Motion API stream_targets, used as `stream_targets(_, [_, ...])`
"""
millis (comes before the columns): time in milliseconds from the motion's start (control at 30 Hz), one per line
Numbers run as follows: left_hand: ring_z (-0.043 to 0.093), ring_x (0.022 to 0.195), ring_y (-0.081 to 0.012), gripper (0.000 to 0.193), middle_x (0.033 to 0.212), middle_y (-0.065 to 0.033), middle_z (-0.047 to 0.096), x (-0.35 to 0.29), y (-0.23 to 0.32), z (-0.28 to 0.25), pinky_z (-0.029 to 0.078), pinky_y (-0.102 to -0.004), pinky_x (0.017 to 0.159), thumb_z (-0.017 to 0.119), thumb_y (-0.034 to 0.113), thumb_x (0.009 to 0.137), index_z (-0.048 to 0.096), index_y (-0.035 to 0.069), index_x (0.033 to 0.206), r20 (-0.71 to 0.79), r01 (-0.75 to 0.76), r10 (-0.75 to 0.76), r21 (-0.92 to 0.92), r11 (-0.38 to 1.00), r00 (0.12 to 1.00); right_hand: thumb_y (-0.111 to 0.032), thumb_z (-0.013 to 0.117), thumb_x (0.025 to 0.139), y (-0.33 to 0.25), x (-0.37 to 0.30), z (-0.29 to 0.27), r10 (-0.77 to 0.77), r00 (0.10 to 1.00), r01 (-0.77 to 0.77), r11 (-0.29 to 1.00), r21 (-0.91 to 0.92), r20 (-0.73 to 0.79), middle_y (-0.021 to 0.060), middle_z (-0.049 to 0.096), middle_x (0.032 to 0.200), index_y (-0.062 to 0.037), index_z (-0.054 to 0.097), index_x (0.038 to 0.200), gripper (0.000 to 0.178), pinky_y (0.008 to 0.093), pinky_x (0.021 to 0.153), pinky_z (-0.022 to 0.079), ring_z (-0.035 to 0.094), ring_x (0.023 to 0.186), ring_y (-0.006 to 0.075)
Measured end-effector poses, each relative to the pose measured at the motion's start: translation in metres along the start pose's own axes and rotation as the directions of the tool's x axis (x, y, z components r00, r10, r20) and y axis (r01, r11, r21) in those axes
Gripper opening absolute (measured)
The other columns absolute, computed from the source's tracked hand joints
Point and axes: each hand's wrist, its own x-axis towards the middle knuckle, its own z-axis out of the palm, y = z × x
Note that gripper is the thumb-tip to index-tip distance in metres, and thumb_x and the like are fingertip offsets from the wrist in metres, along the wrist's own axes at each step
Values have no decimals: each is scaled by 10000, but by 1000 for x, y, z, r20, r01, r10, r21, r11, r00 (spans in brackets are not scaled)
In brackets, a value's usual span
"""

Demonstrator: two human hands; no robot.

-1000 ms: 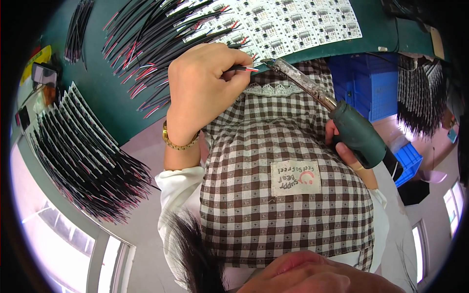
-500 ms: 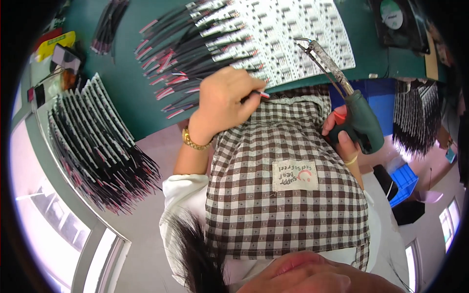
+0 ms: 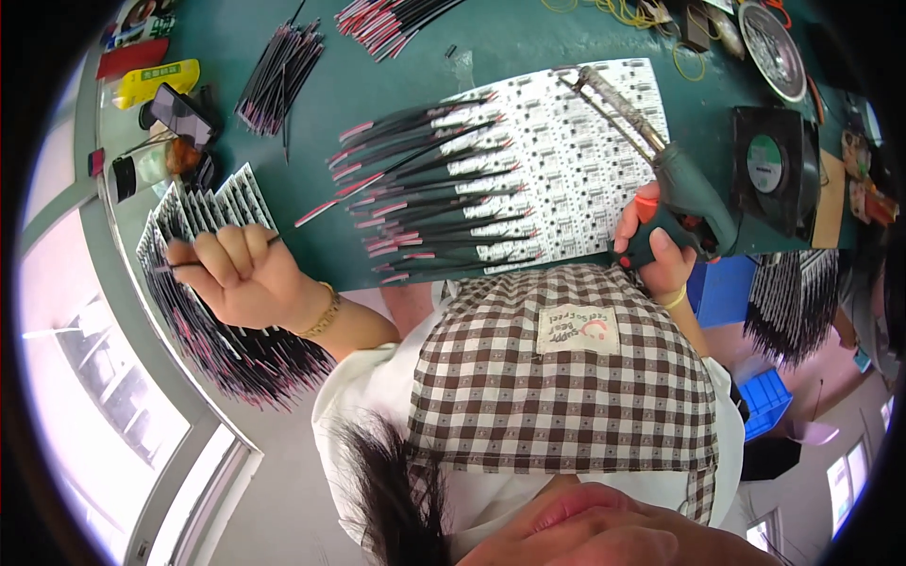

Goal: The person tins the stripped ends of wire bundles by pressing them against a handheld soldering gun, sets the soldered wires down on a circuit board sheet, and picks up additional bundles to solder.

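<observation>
My right hand (image 3: 658,253) is wrapped round the dark green handle of a soldering gun (image 3: 700,193). The gun's metal tip lies over the far part of a white circuit board sheet (image 3: 590,156). Along the sheet's left side, several rows of black cables (image 3: 425,184) with red and white ends stick out to the left. One longer cable slants across them. Out to the left, away from the sheet, my left hand (image 3: 247,280) is closed on a thin black cable (image 3: 170,269), mostly hidden by the fingers. Wired board strips (image 3: 255,340) hang beneath this hand.
Bundles of black cables (image 3: 278,80) and red-tipped cables (image 3: 396,24) lie on the far side of the green table (image 3: 528,38). At right stand a black fan-like unit (image 3: 769,165) and a metal bowl (image 3: 772,57). More wired strips (image 3: 795,302) hang lower right, near a blue bin (image 3: 766,404).
My left hand has swung from the sheet's near edge out to the far left. The view has shifted, showing more of the table. My right hand keeps hold of the soldering gun.
</observation>
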Motion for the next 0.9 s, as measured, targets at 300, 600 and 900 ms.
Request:
stream_targets(300, [249,452,-73,271,530,30,303,-57,-10,-5,211,-217,412,414,226,986,566,3,962,6,-160,200,626,764,980,-279,599,856,16,-80,-6,130,990,-134,989,69,60,127,512,836,-25,388,1248,512,317,609,449,538,677,199])
stream_targets(600, [295,529,-56,243,598,32,321,-37,4,4,219,-195,458,491,238,953,566,14,896,-159,-23,84,350,936,984,-330,661,818,11,-98,-3,82,996,-84,995,58,43,120,515,841,-16,395,1237,587,314,608,453,538,685,191])
stream_targets(900, [473,864,-47,308,985,22,522,21,-110,1,398,-178,751,514,-26,910,508,14,1216,193,-101,-26,619,779,981,-358,624,848,19,-96,-13,-37,992,26,995,92,118,116,520,834,-52,391,1263,566,343,647,436,537,668,198])
